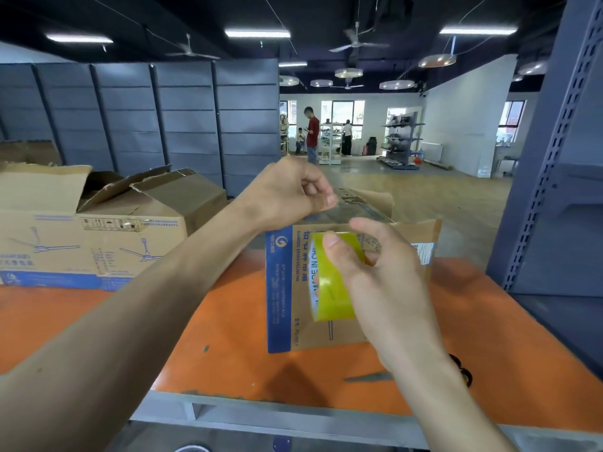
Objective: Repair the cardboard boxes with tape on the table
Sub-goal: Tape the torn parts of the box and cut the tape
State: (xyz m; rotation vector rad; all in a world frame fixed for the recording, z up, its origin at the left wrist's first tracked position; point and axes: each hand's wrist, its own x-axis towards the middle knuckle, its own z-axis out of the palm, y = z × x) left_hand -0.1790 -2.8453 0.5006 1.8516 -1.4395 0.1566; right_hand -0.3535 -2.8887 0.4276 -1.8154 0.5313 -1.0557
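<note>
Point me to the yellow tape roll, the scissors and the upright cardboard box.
Glossy yellow tape roll [332,282], head view, its outer band.
Black-handled scissors [370,376], head view, the grey blades.
Upright brown cardboard box with blue stripe [279,288], head view, the blue stripe.

Bright ceiling strip lights, sharp, edges bowed.

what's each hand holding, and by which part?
Right hand grips the yellow tape roll, thumb on its outer band, fingers curled round the far side. Left hand pinches the free end of the strip pulled from it.
</note>
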